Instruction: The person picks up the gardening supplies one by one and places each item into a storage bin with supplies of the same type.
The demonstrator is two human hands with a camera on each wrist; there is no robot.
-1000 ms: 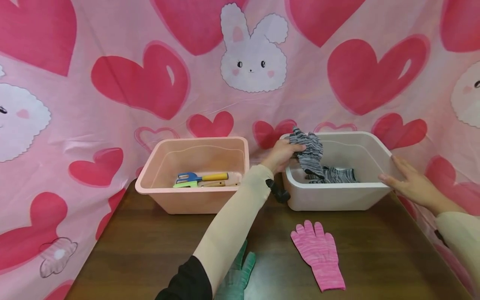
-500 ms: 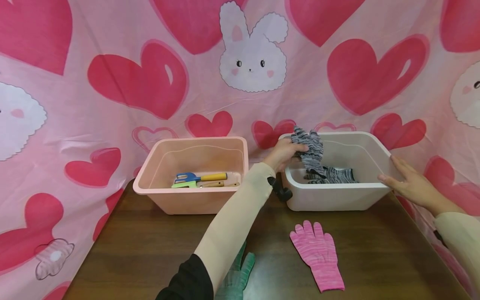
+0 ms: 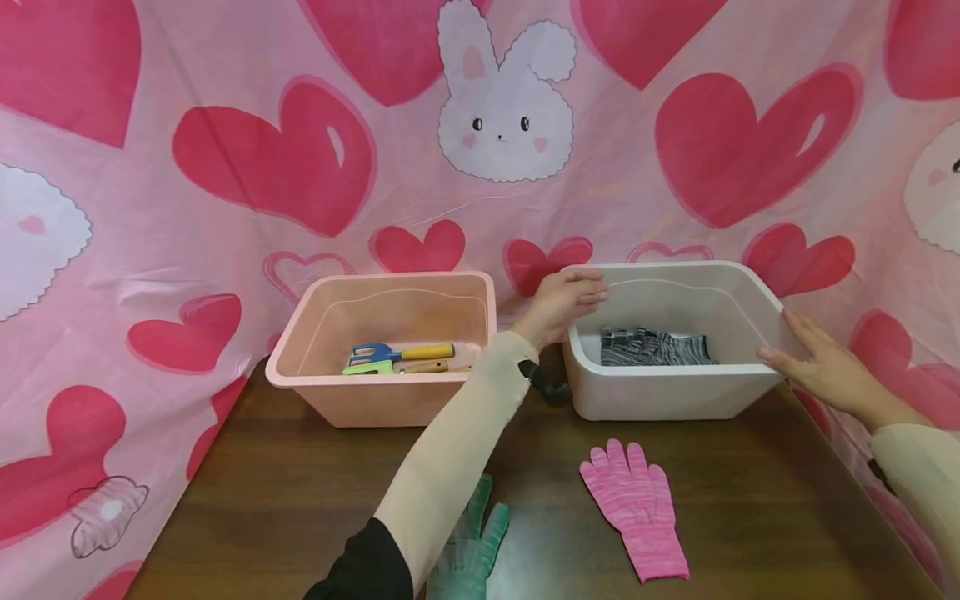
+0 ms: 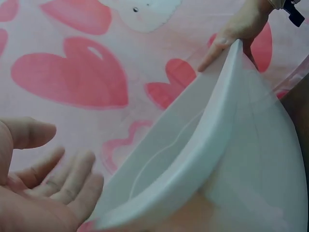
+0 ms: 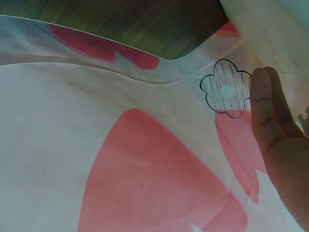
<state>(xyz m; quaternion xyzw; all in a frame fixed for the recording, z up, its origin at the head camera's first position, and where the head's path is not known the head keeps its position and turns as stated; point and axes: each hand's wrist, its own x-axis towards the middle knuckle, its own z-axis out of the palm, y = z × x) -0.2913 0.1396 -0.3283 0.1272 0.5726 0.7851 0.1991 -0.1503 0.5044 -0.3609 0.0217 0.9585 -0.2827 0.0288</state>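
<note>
My left hand [image 3: 564, 302] hovers over the left end of the white bin [image 3: 663, 395], with nothing in its fingers; the left wrist view shows the hand [image 4: 46, 179] with fingers loosely spread beside the bin's rim [image 4: 193, 169]. Black-and-white striped gloves [image 3: 660, 347] lie on the bin's floor. At the bin's right end my right hand [image 3: 832, 371] rests against the wall, thumb at the front rim. The right wrist view has its fingers [image 5: 264, 104] straight against the bin's side. A pink glove [image 3: 637, 512] lies flat on the table.
A peach bin [image 3: 382, 403] on the left holds a blue fork tool with a yellow handle [image 3: 427, 352], a green tool [image 3: 369, 367] and wooden handles. A green glove [image 3: 468, 562] lies near the front edge, partly behind my left forearm. Heart-patterned cloth hangs behind.
My left hand has let go of the striped glove, which dropped into the white bin, and has drawn back slightly left. My right hand has stayed at the bin's right end.
</note>
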